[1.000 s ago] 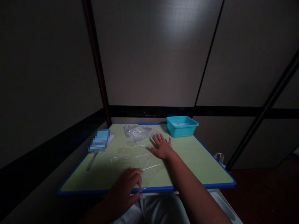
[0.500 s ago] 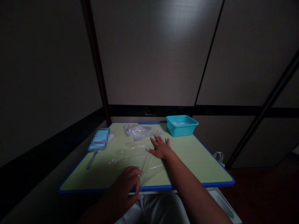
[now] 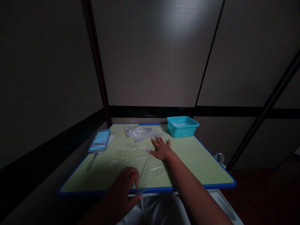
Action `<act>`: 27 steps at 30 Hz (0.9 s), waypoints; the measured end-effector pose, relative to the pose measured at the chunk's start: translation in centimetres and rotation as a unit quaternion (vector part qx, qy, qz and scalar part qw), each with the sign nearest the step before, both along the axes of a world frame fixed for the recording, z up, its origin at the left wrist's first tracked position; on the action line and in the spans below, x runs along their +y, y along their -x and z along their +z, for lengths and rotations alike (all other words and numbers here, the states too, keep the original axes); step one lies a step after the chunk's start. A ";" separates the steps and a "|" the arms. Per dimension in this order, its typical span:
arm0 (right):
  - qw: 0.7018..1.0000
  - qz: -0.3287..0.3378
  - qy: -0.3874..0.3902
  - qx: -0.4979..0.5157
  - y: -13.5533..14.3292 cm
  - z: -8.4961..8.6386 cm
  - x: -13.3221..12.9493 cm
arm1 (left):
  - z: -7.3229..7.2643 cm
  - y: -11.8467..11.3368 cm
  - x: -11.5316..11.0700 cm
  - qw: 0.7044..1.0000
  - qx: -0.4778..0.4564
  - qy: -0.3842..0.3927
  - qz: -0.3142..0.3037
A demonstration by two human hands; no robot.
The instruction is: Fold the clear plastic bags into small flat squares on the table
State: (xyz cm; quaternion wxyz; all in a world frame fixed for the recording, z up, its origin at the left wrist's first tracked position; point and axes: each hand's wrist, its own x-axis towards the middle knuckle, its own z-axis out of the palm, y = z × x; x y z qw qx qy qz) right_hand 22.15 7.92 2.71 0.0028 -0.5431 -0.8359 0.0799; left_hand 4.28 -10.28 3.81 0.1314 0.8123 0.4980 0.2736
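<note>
A clear plastic bag (image 3: 131, 154) lies flattened on the pale green table (image 3: 199, 165), its near edge reaching the front rim. My right hand (image 3: 161, 150) rests palm down with fingers spread at the bag's far right side. My left hand (image 3: 128, 184) is at the table's front edge, beside the bag's near corner, thumb below and fingers curled above. Whether its fingertips grip the film is hard to make out. Beyond the bag sits a pile of crumpled clear plastic (image 3: 140, 132).
A turquoise basin (image 3: 182, 126) stands at the back right corner. On the left edge are a blurred blue screen (image 3: 100, 140) and a grey handle-like stand (image 3: 92, 161). A wall rises behind the table.
The fingers of my left hand have curled in and shifted slightly to the left, and the film beside them has moved a little. My right hand stays put.
</note>
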 end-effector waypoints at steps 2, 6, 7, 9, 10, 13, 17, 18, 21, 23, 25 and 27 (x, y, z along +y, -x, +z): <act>1.000 0.004 -0.002 0.008 0.0 -0.2 0.2 | -0.1 -0.4 -0.1 1.000 0.019 -0.006 0.015; 1.000 0.014 -0.009 0.013 -0.1 -0.4 0.3 | -0.4 -1.4 -0.2 0.998 0.059 -0.002 0.032; 1.000 0.014 -0.009 0.009 -0.1 -0.4 0.3 | -0.4 -1.7 -0.3 0.997 0.063 0.004 0.041; 1.000 0.010 -0.008 0.004 -0.1 -0.4 0.3 | -0.4 -2.2 -0.5 0.996 0.068 0.020 0.057; 1.000 0.010 -0.008 0.005 -0.1 -0.4 0.3 | -0.4 -2.5 -0.5 0.995 0.070 0.028 0.064; 1.000 0.012 -0.006 0.010 -0.2 -0.3 0.3 | -0.5 -2.9 -0.6 0.993 0.077 0.039 0.079; 1.000 0.006 0.001 0.005 -0.1 -0.2 0.2 | -0.9 -2.8 -0.4 0.993 0.081 0.028 0.082; 1.000 0.006 0.001 0.006 -0.1 -0.2 0.2 | -1.0 -2.7 -0.3 0.993 0.082 0.025 0.082; 1.000 0.007 0.000 0.009 -0.1 -0.2 0.2 | -1.0 -2.5 -0.4 0.993 0.080 0.012 0.081; 1.000 0.008 -0.003 0.012 -0.1 -0.3 0.3 | -0.9 -2.4 -0.4 0.994 0.077 0.002 0.080; 1.000 0.009 -0.005 0.014 -0.1 -0.4 0.4 | -0.8 -2.3 -0.5 0.994 0.076 -0.006 0.080; 1.000 0.011 -0.006 0.017 -0.2 -0.5 0.4 | -0.8 -2.2 -0.4 0.994 0.077 -0.007 0.078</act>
